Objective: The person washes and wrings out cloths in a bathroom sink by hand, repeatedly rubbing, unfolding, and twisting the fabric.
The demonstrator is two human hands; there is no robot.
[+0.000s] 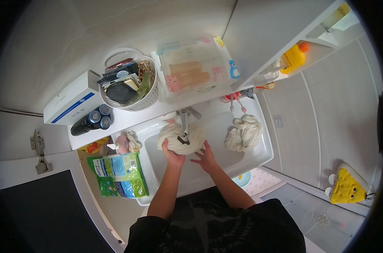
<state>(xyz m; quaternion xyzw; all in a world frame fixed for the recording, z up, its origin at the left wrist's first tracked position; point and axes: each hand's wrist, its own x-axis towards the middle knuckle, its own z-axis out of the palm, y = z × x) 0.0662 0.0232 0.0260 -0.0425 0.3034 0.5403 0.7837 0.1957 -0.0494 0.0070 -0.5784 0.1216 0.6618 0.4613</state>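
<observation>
- Sink (219,130), one, white: both cloth bundles are in it, so the work looks unfinished. One bundle is being handled, the other lies apart, and neither is spread out. How wet or clean they are, I cannot tell.
- Shelf (132,118), one, running behind the sink.
- Clear plastic box (191,52), one, lidded, on the shelf.
- White carton (69,101), one, at the shelf's left end.
- Basket (147,101), one, white, filled with small items too jumbled to count.
- Packet (117,175), one, green and blue, lying to the left of the sink.
- Cloth bundles, two, both cream. The handled cloth (193,141) sits right below the tap; the second cloth (244,134) is crumpled at the sink's right side, touched by neither hand.
- Hands, two. The left hand (173,157) grips the near left edge of the handled cloth, thumb on top, other fingers mostly hidden. The right hand (206,159) is open at the opposite edge, fingers spread; whether it presses the cloth is unclear.
- Yellow bottle (293,58), one, orange-capped, on the right-hand shelving.
- Shaver (88,124), one, with three round heads.
- Tap (184,120), one; running water cannot be made out.
- Pump bottle (122,144), one, pink, beside the sink.
</observation>
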